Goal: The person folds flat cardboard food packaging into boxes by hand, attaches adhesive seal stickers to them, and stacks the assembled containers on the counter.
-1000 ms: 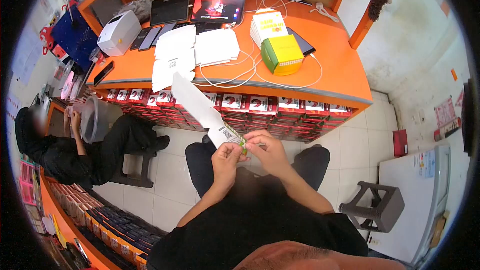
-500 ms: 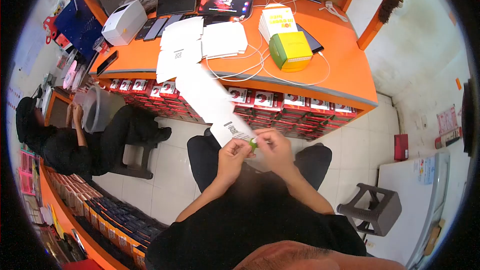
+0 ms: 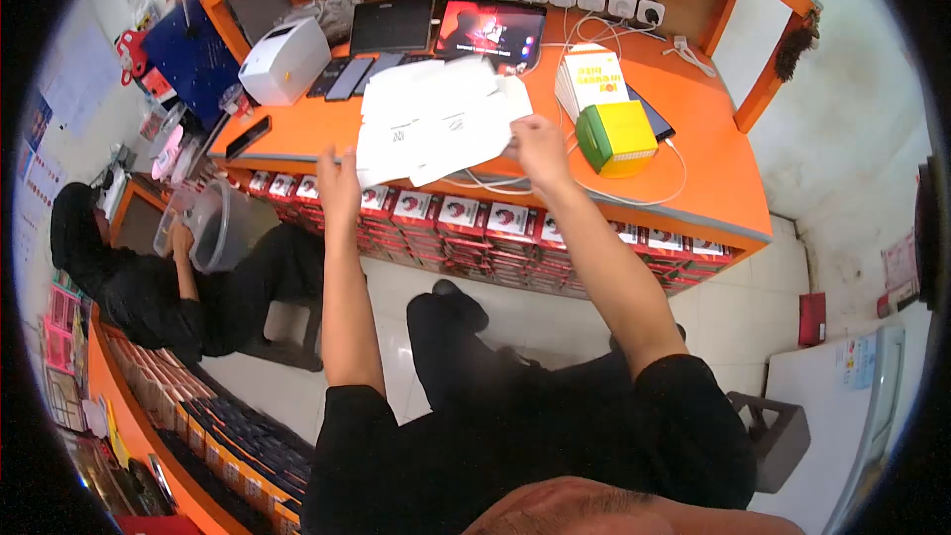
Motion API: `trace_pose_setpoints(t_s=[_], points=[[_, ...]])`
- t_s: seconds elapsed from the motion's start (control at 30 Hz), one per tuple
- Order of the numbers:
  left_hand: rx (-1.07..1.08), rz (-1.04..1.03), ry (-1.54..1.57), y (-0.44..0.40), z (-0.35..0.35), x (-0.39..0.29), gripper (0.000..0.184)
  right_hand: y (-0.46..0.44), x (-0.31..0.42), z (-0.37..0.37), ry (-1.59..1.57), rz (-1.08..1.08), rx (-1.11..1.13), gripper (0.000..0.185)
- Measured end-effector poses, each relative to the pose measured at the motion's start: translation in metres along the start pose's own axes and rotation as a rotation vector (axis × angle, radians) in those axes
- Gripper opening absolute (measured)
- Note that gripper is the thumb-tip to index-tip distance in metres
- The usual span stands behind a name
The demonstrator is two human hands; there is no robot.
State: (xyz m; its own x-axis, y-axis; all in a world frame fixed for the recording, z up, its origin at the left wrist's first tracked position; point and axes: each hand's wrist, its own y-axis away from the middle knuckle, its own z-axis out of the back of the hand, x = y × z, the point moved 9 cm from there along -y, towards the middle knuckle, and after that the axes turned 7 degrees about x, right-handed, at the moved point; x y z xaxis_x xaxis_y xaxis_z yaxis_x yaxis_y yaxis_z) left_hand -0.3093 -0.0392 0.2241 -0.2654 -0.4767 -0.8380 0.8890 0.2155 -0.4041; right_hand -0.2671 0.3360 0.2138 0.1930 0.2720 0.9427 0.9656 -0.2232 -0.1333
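White paper sheets printed with small QR codes lie in a loose, overlapping stack at the front of the orange desk. My right hand is closed at the stack's right edge, fingers curled on the paper. At the left edge my left hand is raised beside the sheets, its thumb and fingers apart. Whether its fingertips touch the paper is hard to tell. Both arms reach forward over my lap.
Behind the sheets stand a white label printer, phones and a lit tablet. A yellow-green box and white cables are at right. Red boxes fill the shelf below. A seated person works beside a clear tub.
Both hands have moved from my lap up to the desk and spread apart. The paper strip that hung toward my lap now lies on the desk. The small green item no longer shows.
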Motion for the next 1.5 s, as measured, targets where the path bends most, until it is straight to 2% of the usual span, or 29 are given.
trace_pose_setpoints(t_s=[0.03, 0.07, 0.1, 0.13, 0.2, 0.23, 0.33, 0.37, 0.43, 0.53, 0.63, 0.73, 0.87, 0.93, 0.97, 1.07, 1.17, 1.23, 1.33, 1.4, 1.43, 1.5], points=[[0.096, 0.051, 0.019, -0.011, -0.012, 0.010, 0.049, -0.015, -0.019, -0.013, 0.064, -0.048, 0.031, 0.015], [0.195, 0.103, 0.035, -0.020, -0.025, 0.018, 0.050, -0.024, -0.025, -0.029, 0.250, -0.100, 0.137, 0.020], [0.296, 0.153, 0.053, -0.028, -0.040, 0.024, 0.051, -0.031, -0.023, -0.038, 0.556, -0.039, 0.119, 0.023], [0.278, 0.156, 0.026, -0.036, -0.046, 0.029, 0.050, -0.032, -0.014, -0.052, 0.864, 0.021, 0.093, 0.027], [0.247, 0.176, -0.030, -0.036, -0.054, 0.043, 0.049, -0.027, -0.003, -0.071, 1.010, 0.017, 0.083, 0.041], [0.203, 0.132, -0.099, -0.032, -0.053, 0.036, 0.044, -0.026, -0.005, -0.080, 1.035, -0.014, 0.114, 0.046], [0.160, 0.133, -0.081, -0.030, -0.055, 0.038, 0.035, -0.028, -0.004, -0.100, 1.104, -0.052, 0.141, 0.042], [0.140, 0.180, -0.016, -0.027, -0.054, 0.041, 0.032, -0.029, -0.003, -0.102, 1.145, -0.006, 0.107, 0.038], [0.097, 0.270, 0.108, -0.023, -0.047, 0.040, 0.027, -0.037, -0.011, -0.095, 1.098, -0.061, 0.090, 0.037], [0.242, 0.465, 0.499, -0.011, -0.056, 0.037, 0.025, -0.040, -0.016, -0.090, 1.086, -0.061, 0.098, 0.035], [0.307, 0.299, 0.554, -0.013, -0.068, 0.041, 0.030, -0.038, -0.023, -0.092, 1.022, -0.089, 0.169, 0.037], [0.205, 0.256, 0.346, -0.011, -0.055, 0.042, 0.032, -0.036, -0.027, -0.096, 0.833, -0.067, 0.214, 0.041], [0.224, 0.198, 0.461, 0.024, -0.027, -0.015, 0.035, -0.008, -0.013, -0.096, 0.466, -0.057, 0.317, 0.046], [0.205, 0.179, 0.625, 0.043, -0.020, -0.029, 0.033, 0.012, -0.011, -0.088, 0.284, -0.043, 0.250, 0.046], [0.241, 0.115, 0.638, 0.051, -0.019, -0.043, 0.045, 0.020, -0.013, -0.082, 0.191, -0.043, 0.218, 0.046], [0.345, 0.113, 0.780, 0.083, -0.019, -0.077, 0.056, 0.043, 0.000, -0.080, 0.243, 0.152, 0.447, 0.046], [0.456, 0.252, 0.734, 0.107, -0.036, -0.053, 0.055, 0.083, 0.013, -0.069, 0.605, 0.216, 0.562, 0.051], [0.537, 0.300, 0.656, 0.131, -0.048, -0.054, 0.049, 0.104, 0.019, -0.061, 1.072, 0.163, 0.586, 0.050], [0.579, 0.125, 0.517, 0.175, -0.065, -0.087, 0.051, 0.126, 0.009, -0.034, 1.273, 0.149, 0.411, 0.051], [0.619, -0.151, 0.345, 0.203, -0.070, -0.130, 0.055, 0.140, 0.012, -0.025, 1.327, 0.150, 0.289, 0.048], [0.670, -0.186, 0.317, 0.214, -0.073, -0.145, 0.059, 0.145, 0.012, -0.023, 1.274, 0.149, 0.290, 0.039], [0.754, -0.040, 0.278, 0.229, -0.076, -0.167, 0.060, 0.155, 0.007, -0.019, 1.262, 0.159, 0.300, 0.037]])
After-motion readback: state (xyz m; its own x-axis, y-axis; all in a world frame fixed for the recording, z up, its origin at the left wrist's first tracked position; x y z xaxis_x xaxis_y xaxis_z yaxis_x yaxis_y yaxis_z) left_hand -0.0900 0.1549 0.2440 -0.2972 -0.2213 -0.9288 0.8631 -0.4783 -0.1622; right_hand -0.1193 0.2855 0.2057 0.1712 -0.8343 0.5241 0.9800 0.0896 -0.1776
